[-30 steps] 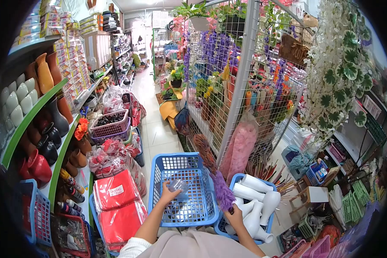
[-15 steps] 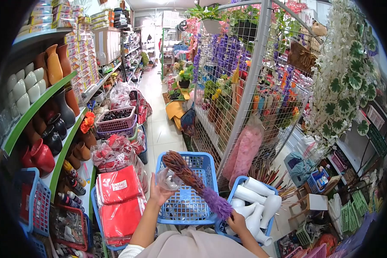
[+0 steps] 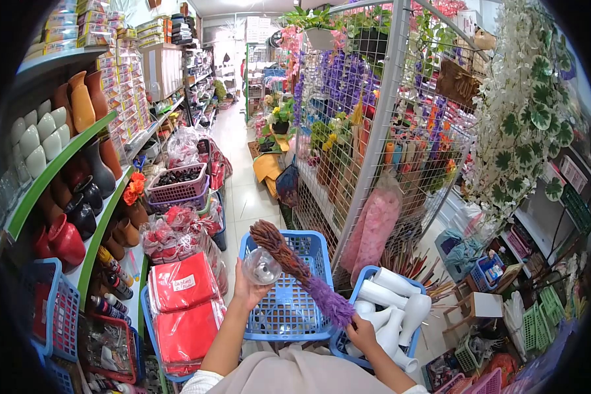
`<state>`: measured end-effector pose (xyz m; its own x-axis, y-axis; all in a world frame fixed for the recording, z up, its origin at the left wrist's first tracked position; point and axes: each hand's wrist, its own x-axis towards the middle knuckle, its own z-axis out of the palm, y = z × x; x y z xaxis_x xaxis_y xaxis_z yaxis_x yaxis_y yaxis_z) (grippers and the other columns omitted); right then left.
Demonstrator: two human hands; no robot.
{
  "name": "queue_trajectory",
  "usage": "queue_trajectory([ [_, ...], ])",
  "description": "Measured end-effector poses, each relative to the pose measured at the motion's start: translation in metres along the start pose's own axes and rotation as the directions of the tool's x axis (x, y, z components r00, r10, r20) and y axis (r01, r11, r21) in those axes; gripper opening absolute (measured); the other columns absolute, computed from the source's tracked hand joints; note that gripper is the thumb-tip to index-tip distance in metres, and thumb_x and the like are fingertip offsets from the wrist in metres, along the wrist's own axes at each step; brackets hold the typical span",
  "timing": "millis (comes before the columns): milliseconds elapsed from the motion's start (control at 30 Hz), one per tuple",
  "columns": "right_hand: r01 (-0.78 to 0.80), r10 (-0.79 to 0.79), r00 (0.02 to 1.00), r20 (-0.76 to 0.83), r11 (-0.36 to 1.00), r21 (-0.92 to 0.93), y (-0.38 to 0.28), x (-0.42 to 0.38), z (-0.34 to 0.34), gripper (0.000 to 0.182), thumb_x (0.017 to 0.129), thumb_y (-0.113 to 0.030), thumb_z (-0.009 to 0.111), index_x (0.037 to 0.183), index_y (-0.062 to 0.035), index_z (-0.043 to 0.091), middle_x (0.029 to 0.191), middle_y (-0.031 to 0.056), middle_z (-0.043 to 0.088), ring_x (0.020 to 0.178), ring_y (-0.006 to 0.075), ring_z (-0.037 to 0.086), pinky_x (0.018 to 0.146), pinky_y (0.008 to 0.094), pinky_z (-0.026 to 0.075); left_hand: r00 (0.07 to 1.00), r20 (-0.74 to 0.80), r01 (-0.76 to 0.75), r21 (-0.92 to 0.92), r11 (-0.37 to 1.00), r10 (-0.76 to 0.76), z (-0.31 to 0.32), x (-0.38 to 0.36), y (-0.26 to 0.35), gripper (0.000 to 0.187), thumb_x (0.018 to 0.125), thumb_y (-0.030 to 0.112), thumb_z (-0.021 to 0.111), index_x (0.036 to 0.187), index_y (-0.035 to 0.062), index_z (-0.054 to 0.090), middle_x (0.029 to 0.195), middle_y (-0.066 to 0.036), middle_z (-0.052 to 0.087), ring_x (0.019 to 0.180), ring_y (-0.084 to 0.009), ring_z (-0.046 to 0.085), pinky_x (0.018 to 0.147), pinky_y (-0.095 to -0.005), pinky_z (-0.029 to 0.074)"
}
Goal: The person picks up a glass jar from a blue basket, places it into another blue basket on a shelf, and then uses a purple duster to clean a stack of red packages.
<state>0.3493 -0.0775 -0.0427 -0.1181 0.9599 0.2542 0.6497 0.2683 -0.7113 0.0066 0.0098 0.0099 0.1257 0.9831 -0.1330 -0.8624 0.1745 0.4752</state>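
My left hand [image 3: 248, 289] holds a small clear round glass [image 3: 262, 268] over the left side of a blue basket [image 3: 328, 282]. In my right hand [image 3: 362, 333] is the lower end of a feather duster [image 3: 302, 272], brown at its far end and purple near my fingers. The duster slants up and left above the basket, its brown end beside the glass. Whether the two touch is unclear. Several white vases [image 3: 391, 328] lie in another blue basket [image 3: 340, 343] on the right, next to my right hand.
Red packets [image 3: 187, 331] fill a basket at the left. Shelves with vases [image 3: 64, 240] stand further left. A wire mesh rack [image 3: 374, 131] with flowers rises ahead on the right. A tiled aisle [image 3: 240, 157] runs forward. White hanging flowers [image 3: 505, 131] are at the right.
My left hand has moved slightly up and right, turning the glass. The duster's brown end has shifted a little up and right, closer over the glass. Both hands keep their hold.
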Motion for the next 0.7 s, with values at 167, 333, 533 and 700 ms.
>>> queue_trajectory([
  [167, -0.019, 0.022, 0.998, -0.064, 0.999, 0.036, -0.007, 0.001, -0.003, 0.026, 0.083, -0.018, 0.061, 0.107, -0.0072, 0.061, 0.073, 0.0198, 0.063, 0.065, 0.0384, 0.062, 0.058, 0.0449, 0.048, 1.0, -0.016, -0.001, -0.029, 1.0, 0.001, 0.006, 0.008, 0.008, 0.069, 0.09, 0.071, 0.03, 0.139, 0.0238, 0.041, 0.132, -0.013, 0.051, 0.118, -0.0327, 0.053, 0.092, -0.0475, 0.049],
  [333, 0.164, -0.166, 0.986, -0.035, 0.986, -0.043, -0.005, 0.0, 0.008, 0.025, 0.082, -0.019, 0.063, 0.105, -0.0084, 0.063, 0.071, 0.0185, 0.063, 0.064, 0.037, 0.063, 0.058, 0.0441, 0.049, 0.998, 0.045, -0.044, 0.007, 0.999, 0.043, 0.024, 0.005, 0.007, 0.076, 0.087, 0.068, 0.041, 0.139, 0.0122, 0.039, 0.135, -0.012, 0.048, 0.122, -0.0311, 0.047, 0.103, -0.0506, 0.039],
  [533, 0.101, -0.102, 0.994, -0.043, 0.995, -0.015, -0.013, 0.003, 0.01, 0.025, 0.081, -0.019, 0.064, 0.104, -0.0094, 0.063, 0.072, 0.019, 0.063, 0.064, 0.038, 0.062, 0.058, 0.0443, 0.049, 0.993, 0.11, -0.052, 0.027, 0.998, 0.049, 0.043, -0.01, 0.008, 0.071, 0.088, 0.059, 0.049, 0.141, 0.0137, 0.037, 0.137, -0.012, 0.046, 0.126, -0.0318, 0.045, 0.106, -0.0514, 0.036],
  [700, 0.111, -0.111, 0.992, -0.057, 0.994, 0.008, -0.012, 0.009, 0.003, 0.027, 0.08, -0.018, 0.064, 0.105, -0.0096, 0.063, 0.072, 0.0186, 0.063, 0.064, 0.0381, 0.062, 0.058, 0.0443, 0.049, 0.988, 0.145, -0.043, -0.045, 0.998, 0.049, 0.035, -0.008, 0.007, 0.072, 0.086, 0.054, 0.055, 0.14, 0.0097, 0.038, 0.139, -0.014, 0.045, 0.128, -0.0334, 0.043, 0.11, -0.0532, 0.029],
])
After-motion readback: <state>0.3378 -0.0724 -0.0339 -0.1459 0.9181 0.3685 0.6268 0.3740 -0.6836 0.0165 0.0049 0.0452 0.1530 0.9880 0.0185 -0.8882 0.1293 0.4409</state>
